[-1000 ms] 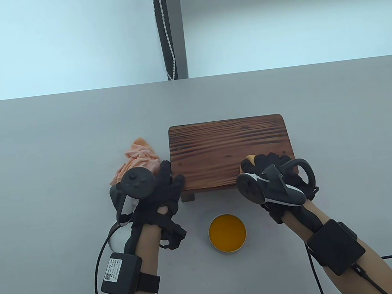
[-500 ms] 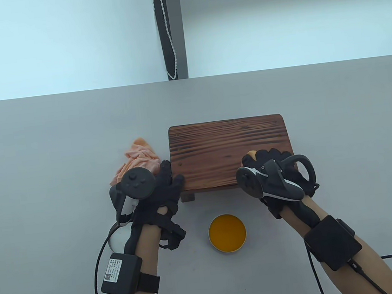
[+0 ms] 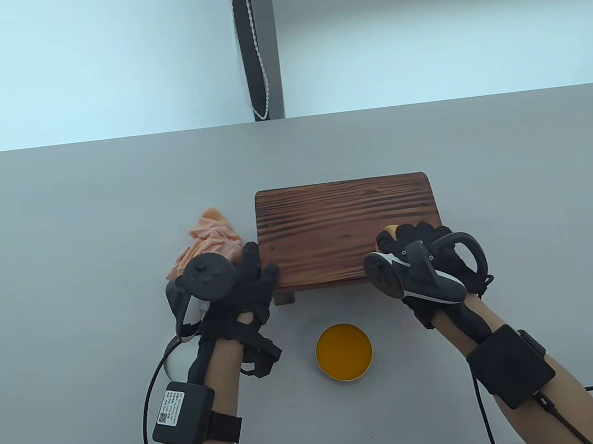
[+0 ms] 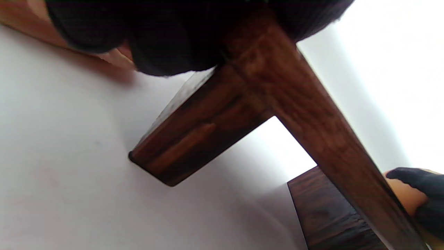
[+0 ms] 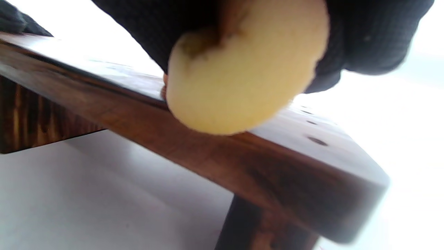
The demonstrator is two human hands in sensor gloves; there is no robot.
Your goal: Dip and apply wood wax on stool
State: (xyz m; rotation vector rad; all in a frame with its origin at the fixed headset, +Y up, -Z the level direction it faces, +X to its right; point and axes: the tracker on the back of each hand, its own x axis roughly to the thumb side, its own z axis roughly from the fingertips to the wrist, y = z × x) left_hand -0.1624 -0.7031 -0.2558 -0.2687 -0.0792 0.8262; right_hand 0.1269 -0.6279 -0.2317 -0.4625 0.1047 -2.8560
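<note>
A dark wooden stool (image 3: 348, 229) stands mid-table. My left hand (image 3: 252, 280) grips its near left corner, thumb on top; the left wrist view shows the stool's leg (image 4: 194, 139) under my fingers (image 4: 166, 45). My right hand (image 3: 416, 243) holds a yellow round sponge (image 3: 391, 231) and presses it on the stool's top near the near right corner. The right wrist view shows the sponge (image 5: 239, 80) on the stool's top by its near edge (image 5: 208, 149). An open tin of orange wax (image 3: 343, 353) sits in front of the stool, between my arms.
A crumpled peach cloth (image 3: 207, 240) lies left of the stool, partly behind my left hand. A dark post with a bead cord (image 3: 255, 45) stands behind the table's far edge. Cables trail from both wrists at the near edge.
My right hand has slid the sponge to the right along the stool's near edge. The left hand, stool and tin have not moved.
</note>
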